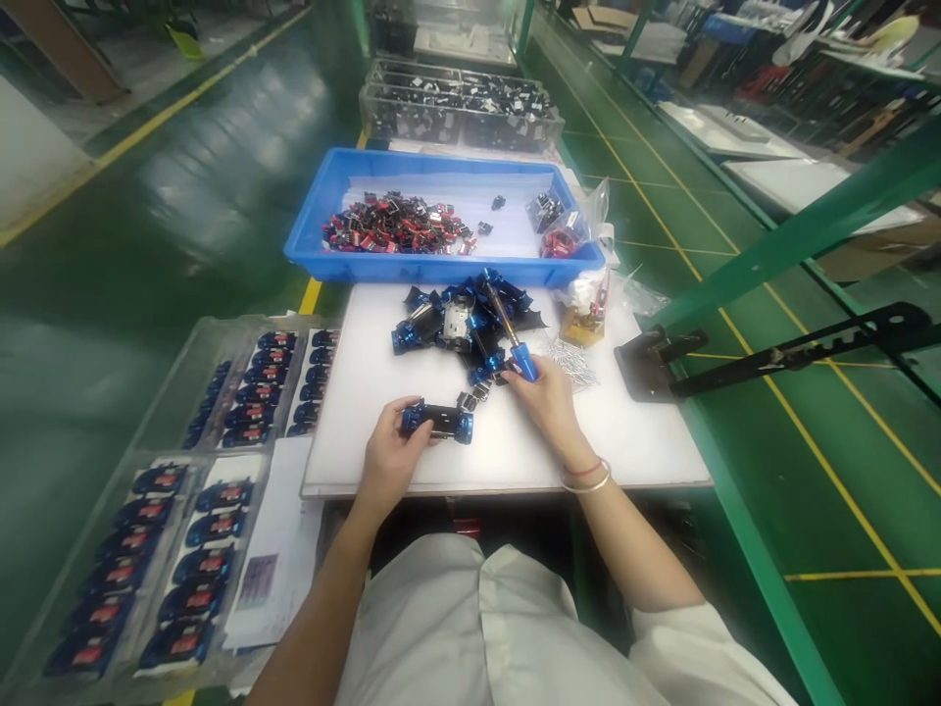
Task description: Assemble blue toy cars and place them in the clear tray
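Note:
My left hand [391,453] is closed around one end of a black, blue-ended part [447,422] that looks like a small car chassis, low over the white tabletop. In my right hand [545,400] is a screwdriver [523,361] with a blue handle, its shaft slanting up and left, away from me. Just beyond both hands lies a pile of similar blue and black parts [430,328], with a silver piece [457,319] among them. Small silver and black pieces [474,396] sit between my hands. Thin metal pins [569,363] are scattered beside my right hand.
A blue tray [441,267] at the table's back holds red and black pieces and bags. An amber block [583,326] stands at right, near a black metal bracket [651,365]. Clear trays [198,456] with rows of blue parts lie at left. A green post [823,221] crosses the right.

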The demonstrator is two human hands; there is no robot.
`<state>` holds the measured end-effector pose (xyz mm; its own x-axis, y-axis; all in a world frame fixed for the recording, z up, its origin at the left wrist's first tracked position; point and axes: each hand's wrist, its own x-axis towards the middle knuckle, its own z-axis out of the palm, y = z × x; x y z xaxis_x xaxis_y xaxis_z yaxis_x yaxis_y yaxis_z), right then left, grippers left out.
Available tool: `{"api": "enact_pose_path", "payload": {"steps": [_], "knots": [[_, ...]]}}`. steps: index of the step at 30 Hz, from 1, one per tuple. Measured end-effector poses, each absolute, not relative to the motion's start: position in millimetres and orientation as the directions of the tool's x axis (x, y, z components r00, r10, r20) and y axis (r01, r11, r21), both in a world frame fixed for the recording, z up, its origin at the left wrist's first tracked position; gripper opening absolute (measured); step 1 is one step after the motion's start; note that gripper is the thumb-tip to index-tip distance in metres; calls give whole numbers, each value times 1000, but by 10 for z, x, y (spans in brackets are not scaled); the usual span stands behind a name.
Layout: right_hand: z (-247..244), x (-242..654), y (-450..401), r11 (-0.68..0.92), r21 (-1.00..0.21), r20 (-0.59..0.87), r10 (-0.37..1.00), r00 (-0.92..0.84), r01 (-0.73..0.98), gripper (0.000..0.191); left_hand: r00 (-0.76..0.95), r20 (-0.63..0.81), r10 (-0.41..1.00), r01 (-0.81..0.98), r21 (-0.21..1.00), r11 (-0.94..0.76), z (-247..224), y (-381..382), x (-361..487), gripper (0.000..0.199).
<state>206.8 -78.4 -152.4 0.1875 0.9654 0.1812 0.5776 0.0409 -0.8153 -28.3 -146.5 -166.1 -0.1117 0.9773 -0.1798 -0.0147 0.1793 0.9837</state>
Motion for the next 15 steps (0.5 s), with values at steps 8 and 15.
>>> {"api": "enact_pose_path", "payload": {"steps": [8, 15], "knots": [[-1523, 2322, -1046, 54, -839, 194, 959, 206, 541, 26, -112, -168, 979, 8, 985, 170, -1665, -1471, -269, 46], [-1595, 2604, -1552, 85, -797, 192, 974, 118, 597, 23, -114, -125, 986, 71, 988, 133, -1644, -1489, -220, 46]]}}
